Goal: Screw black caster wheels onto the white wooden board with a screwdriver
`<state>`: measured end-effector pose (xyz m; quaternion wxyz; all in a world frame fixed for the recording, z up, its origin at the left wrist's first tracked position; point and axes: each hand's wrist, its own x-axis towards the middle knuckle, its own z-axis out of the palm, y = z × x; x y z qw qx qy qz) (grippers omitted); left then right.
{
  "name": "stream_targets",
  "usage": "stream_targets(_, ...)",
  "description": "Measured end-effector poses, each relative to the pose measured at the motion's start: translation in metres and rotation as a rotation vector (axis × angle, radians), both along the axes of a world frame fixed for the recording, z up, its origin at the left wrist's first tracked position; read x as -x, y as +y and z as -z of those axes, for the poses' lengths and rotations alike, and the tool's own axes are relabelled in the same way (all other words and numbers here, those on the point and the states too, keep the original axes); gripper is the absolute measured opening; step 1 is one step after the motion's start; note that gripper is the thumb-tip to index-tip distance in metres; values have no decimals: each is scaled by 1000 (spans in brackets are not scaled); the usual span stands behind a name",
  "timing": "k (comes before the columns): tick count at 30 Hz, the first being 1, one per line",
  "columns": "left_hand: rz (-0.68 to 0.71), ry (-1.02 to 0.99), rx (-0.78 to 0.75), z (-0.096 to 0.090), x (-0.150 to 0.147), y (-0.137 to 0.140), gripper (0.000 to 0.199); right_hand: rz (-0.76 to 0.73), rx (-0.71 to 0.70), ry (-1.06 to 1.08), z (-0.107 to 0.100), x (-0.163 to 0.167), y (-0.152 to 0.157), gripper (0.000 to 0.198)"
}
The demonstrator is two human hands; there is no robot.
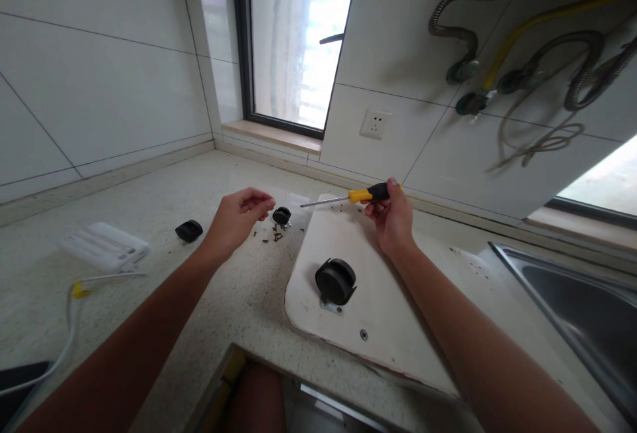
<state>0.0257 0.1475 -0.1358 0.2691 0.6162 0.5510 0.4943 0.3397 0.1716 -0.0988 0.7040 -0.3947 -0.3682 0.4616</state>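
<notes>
"Holding which tool, and in which hand?"

"My right hand [392, 219] is closed around the yellow and black handle of a screwdriver [359, 195]; its metal shaft points toward my left hand [243, 216]. This one, well apart, has its fingers drawn together, but I cannot tell whether they pinch something small."

"Which step is it?"

"I judge it is screw work for casters, fitting or removing. A black caster [334, 282] stands on the white board [398, 327]; a second caster [281, 215] and a third caster [189, 229] lie on the surface [233, 313], with loose screws [277, 235] beside the second. The next move, I think, calls for straight aim and steady pressure."

"And the materials?"

"Rounded, smooth plastic casters; a flat board with rounded corners; a speckled, stone-like surface."
</notes>
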Motion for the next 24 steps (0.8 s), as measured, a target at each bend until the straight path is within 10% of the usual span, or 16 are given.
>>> stream_targets(8,167,-555,-24,-42,-36,-31,46,-27,-70,34,-6,-12,-5,53)
stream_targets(24,118,-504,35,-35,-33,-25,29,-138,-21,86,0,12,-6,49)
